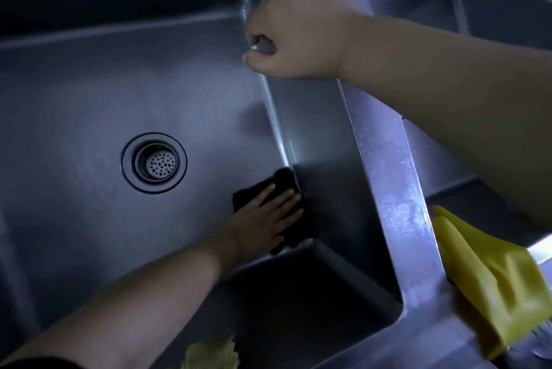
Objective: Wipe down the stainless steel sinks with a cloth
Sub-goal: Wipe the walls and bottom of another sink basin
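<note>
The left stainless steel sink (pixel 104 85) fills most of the view. A black cloth (pixel 283 183) lies on its floor, in the near right corner against the right wall. My left hand (pixel 268 216) presses flat on the cloth with straight fingers. My right hand (pixel 298 25) is curled into a fist over the steel divider (pixel 388 159) between the two basins, near the far corner. I see nothing held in it. My right forearm crosses above the right sink (pixel 493 16), which only partly shows.
A round drain strainer (pixel 153 162) sits in the middle of the left sink floor. A yellow rubber glove (pixel 490 279) lies on the divider near the front rim. A pale yellow-green item (pixel 212 353) shows at the bottom edge.
</note>
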Available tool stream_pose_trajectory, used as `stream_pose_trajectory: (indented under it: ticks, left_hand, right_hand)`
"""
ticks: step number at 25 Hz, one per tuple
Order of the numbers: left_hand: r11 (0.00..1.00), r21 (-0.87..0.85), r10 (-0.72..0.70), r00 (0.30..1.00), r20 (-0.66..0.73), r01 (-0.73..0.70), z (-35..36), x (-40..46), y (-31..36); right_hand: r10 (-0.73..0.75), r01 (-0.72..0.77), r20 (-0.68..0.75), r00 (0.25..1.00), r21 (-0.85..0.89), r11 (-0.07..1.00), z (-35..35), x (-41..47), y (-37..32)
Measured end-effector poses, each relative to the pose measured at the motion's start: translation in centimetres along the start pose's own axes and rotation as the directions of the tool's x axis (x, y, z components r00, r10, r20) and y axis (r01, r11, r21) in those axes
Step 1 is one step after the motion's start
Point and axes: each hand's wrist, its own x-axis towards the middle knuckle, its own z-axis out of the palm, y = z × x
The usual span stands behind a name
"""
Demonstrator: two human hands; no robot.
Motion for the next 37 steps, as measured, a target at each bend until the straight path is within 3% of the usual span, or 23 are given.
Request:
stream_pose_trajectory:
  ticks: [4, 7, 10, 16, 19, 26, 31, 37]
  left_hand:
    - [0.981, 0.06, 0.183, 0.983, 0.011, -0.183, 0.4, -0.9, 1.1]
    - [0.945, 0.124, 0.304, 0.952, 0.019, -0.304, 0.3, -1.7, 0.6]
    - [0.896, 0.189, 0.401, 0.915, 0.044, -0.402, 1.0, -4.3, -1.0]
    - [0.933, 0.138, 0.346, 0.934, -0.092, -0.332, 4.8, -18.9, -6.4]
    - [0.944, 0.113, 0.32, 0.942, -0.095, -0.31, 5.3, -20.3, -7.2]
    - [0.992, 0.053, 0.121, 0.991, -0.055, -0.118, 2.9, -8.1, -3.1]
    - [0.999, 0.031, -0.015, 0.996, -0.087, 0.018, 0.2, -1.9, -4.9]
    - [0.912, -0.054, -0.41, 0.894, -0.182, 0.407, -0.7, -3.9, -10.3]
  right_hand:
    - [-0.013, 0.013, 0.023, 1.0, -0.021, 1.0, -0.5, -0.2, -0.4]
    - [0.084, -0.085, 0.076, 0.994, 0.016, 0.996, -1.4, -0.1, -0.9]
    - [0.008, -0.007, 0.016, 1.0, -0.023, 1.0, -1.7, -0.1, -1.4]
    - [-0.023, 0.026, 0.059, 0.998, -0.042, 0.999, -1.8, -0.1, -1.6]
    - [-0.046, 0.047, 0.034, 0.998, -0.029, 0.998, -1.6, -0.1, -1.4]
    - [-0.062, 0.064, 0.03, 0.998, -0.061, 0.996, -1.3, 0.1, -1.1]
    - [-0.043, 0.044, 0.023, 0.999, -0.05, 0.998, -1.5, 0.0, -1.3]
    - [-0.014, 0.016, 0.033, 0.999, -0.038, 0.999, -1.6, 0.1, -1.3]
